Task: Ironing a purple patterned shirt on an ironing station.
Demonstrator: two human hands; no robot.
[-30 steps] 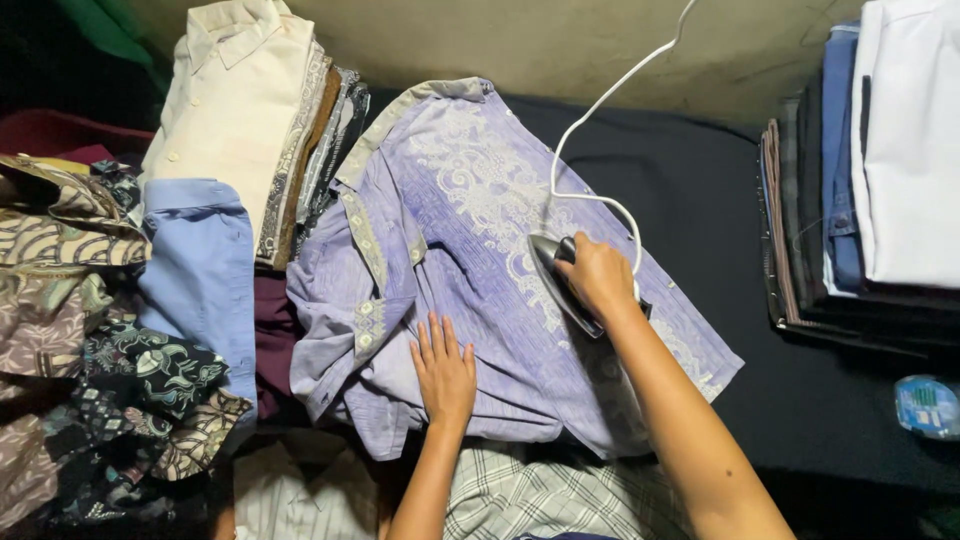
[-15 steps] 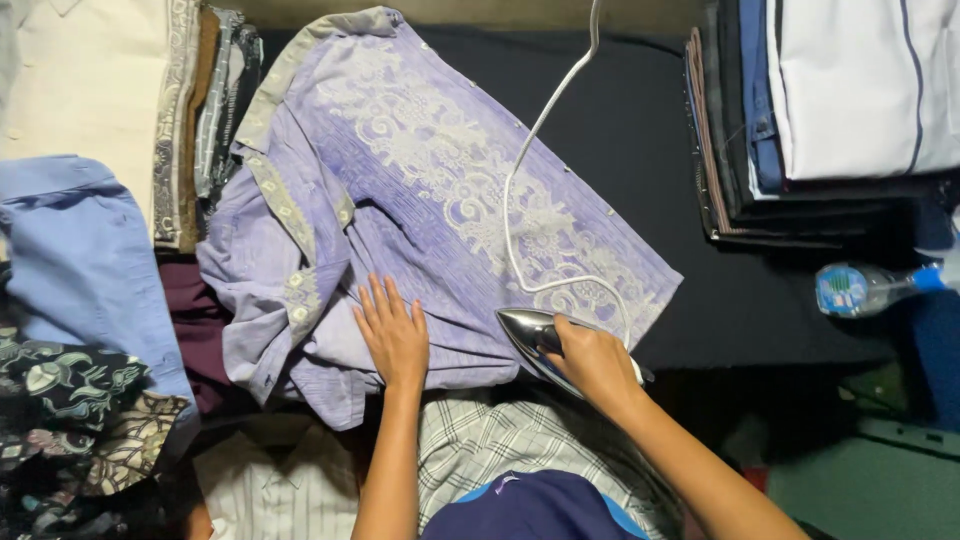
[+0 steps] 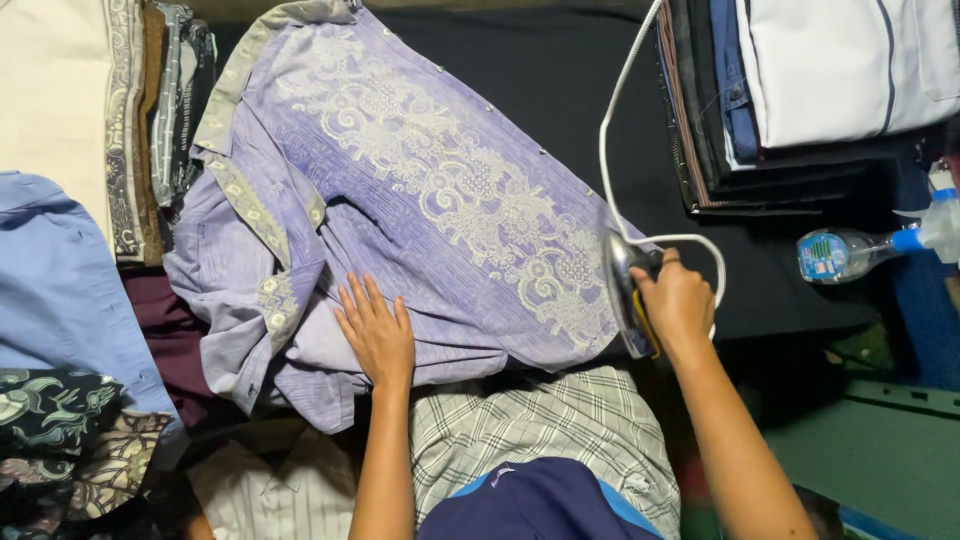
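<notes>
**Iron at the shirt's edge**

While my left hand point(image 3: 378, 338) lies flat and open on the purple shirt point(image 3: 420, 200), fingers spread and pointing away from me, my right hand point(image 3: 678, 300) is closed around the handle of the iron point(image 3: 625, 295). That iron sits tipped on its side at the right edge of the shirt, its metal sole facing left toward the cloth, just where the fabric meets the dark tabletop point(image 3: 560, 80). A white cord point(image 3: 612, 130) runs up from it across the dark surface and loops once behind my knuckles.

The shirt is spread in front of me, collar toward the upper left, with a band of pale embroidery running diagonally down its middle. My left palm presses its lower hem, near the folded placket with small patterned squares.

To the left lie other garments: a cream piece, striped and brown folded edges, a light blue shirt point(image 3: 50, 290), a maroon cloth and a dark floral fabric point(image 3: 60, 420). At the upper right stands a stack of folded clothes point(image 3: 800, 90), white on top over dark ones. A plastic spray bottle point(image 3: 860, 250) lies on its side just below that stack. Nearest me is a checked cloth point(image 3: 540, 420).
</notes>
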